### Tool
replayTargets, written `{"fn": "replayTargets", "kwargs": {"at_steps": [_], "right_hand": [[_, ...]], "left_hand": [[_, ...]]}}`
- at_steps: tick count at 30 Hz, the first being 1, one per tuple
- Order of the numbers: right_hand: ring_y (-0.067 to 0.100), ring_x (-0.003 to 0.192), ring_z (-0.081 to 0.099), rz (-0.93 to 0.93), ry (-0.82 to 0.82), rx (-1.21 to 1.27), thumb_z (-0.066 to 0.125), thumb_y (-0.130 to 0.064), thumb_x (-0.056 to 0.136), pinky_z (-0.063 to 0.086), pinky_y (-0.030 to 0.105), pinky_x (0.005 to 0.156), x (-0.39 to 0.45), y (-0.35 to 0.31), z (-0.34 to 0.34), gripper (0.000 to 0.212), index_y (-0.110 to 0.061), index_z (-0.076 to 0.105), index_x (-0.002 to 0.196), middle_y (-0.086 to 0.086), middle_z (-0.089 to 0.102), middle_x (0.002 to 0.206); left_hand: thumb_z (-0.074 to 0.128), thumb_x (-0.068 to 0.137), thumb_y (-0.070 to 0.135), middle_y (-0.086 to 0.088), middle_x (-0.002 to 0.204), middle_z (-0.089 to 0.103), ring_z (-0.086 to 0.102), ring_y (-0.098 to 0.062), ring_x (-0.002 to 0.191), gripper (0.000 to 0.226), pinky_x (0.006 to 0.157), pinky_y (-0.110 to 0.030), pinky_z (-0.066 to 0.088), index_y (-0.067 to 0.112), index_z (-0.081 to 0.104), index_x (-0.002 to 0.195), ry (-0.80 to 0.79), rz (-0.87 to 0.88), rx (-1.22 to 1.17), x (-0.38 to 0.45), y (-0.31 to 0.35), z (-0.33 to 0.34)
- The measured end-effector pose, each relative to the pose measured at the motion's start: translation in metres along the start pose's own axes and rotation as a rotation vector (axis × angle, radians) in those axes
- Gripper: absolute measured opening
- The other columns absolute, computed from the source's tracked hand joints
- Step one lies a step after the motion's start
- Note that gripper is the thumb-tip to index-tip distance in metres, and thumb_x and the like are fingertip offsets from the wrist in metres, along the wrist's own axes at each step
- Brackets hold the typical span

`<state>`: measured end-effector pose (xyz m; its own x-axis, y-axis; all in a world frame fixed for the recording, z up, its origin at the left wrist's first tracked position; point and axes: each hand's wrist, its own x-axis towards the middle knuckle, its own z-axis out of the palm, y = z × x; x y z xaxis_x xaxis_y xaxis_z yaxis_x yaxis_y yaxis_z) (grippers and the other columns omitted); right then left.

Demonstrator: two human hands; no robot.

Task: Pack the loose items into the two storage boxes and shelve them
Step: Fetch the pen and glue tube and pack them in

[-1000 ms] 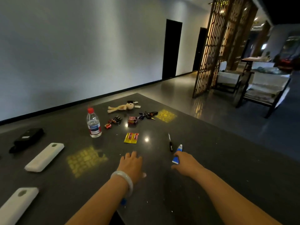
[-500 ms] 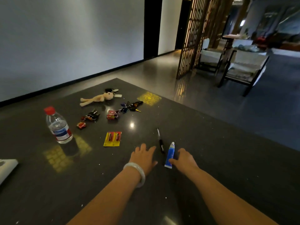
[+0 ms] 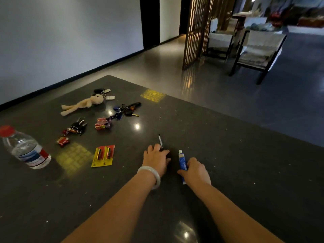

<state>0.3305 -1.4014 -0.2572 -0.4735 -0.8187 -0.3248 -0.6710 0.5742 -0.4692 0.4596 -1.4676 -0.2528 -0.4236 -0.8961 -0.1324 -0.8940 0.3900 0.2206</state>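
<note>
On the dark table (image 3: 236, 172) my left hand (image 3: 156, 160) lies over the near end of a black pen (image 3: 160, 139), fingers bent down around it; the pen's tip sticks out beyond the fingertips. My right hand (image 3: 195, 171) grips a blue tube with a white cap (image 3: 182, 161), thumb on its left side, fingers over its lower half. Other loose items lie farther out: a yellow card of batteries (image 3: 103, 156), a red battery pack (image 3: 102, 124), two key bunches (image 3: 76, 128) (image 3: 128, 109), a small red charm (image 3: 62, 141) and a beige plush keychain (image 3: 82, 105). No storage box is in view.
A water bottle with a red cap (image 3: 26, 149) stands at the table's left. The table's far right edge runs diagonally above the grey floor (image 3: 263, 106). Beyond stand two dark-framed chairs (image 3: 257, 48) and a wooden lattice screen (image 3: 198, 28).
The view swung right and down, so the white objects at the left left the frame. My left hand moved right onto the pen; my right hand slid over the blue tube and closed on it.
</note>
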Motion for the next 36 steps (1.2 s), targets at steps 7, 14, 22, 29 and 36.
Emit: {"fn": "replayTargets", "kwargs": {"at_steps": [7,14,22,29,36], "right_hand": [[0.006,0.076,0.057,0.014,-0.056,0.164,0.069,-0.034,0.084,0.043,0.017,0.059,-0.017,0.036,-0.02,0.03,-0.022,0.058,0.109,-0.008,0.053,0.087],[0.006,0.079,0.059,0.069,-0.007,0.376,0.071,-0.03,0.083,0.041,0.017,0.058,-0.058,0.089,-0.048,0.014,-0.029,0.059,0.09,-0.007,0.06,0.09],[0.009,0.08,0.062,0.077,0.086,0.493,0.07,-0.028,0.084,0.044,0.018,0.059,-0.116,0.149,-0.1,0.013,-0.026,0.059,0.09,-0.005,0.062,0.09],[0.005,0.078,0.061,0.017,0.259,0.487,0.07,-0.029,0.084,0.04,0.015,0.057,-0.187,0.254,-0.198,0.012,-0.028,0.059,0.09,-0.007,0.063,0.088],[0.002,0.071,0.061,0.073,0.43,0.346,0.069,-0.035,0.084,0.039,0.013,0.055,-0.263,0.4,-0.284,0.014,-0.03,0.056,0.087,-0.01,0.063,0.08]], "left_hand": [[0.055,0.091,0.007,-0.002,0.132,0.04,0.043,-0.019,0.121,0.045,0.102,-0.036,0.043,0.027,0.048,0.131,0.019,0.047,-0.271,-0.021,0.011,0.002],[0.061,0.086,0.001,0.0,0.115,0.056,0.054,-0.012,0.104,0.038,0.091,-0.025,0.047,0.028,0.053,0.11,0.044,-0.006,-0.527,-0.06,0.035,0.008],[0.068,0.084,0.004,0.004,0.112,0.06,0.056,-0.008,0.098,0.036,0.087,-0.017,0.042,0.023,0.062,0.114,0.041,0.1,-0.588,-0.108,0.107,0.003],[0.064,0.089,0.009,0.007,0.112,0.056,0.052,-0.003,0.102,0.032,0.085,-0.008,0.032,0.023,0.063,0.118,0.097,0.323,-0.554,-0.165,0.254,-0.004],[0.059,0.092,0.014,0.015,0.114,0.052,0.046,0.004,0.103,0.032,0.08,-0.007,0.035,0.03,0.058,0.12,0.082,0.534,-0.559,-0.234,0.405,0.013]]}}
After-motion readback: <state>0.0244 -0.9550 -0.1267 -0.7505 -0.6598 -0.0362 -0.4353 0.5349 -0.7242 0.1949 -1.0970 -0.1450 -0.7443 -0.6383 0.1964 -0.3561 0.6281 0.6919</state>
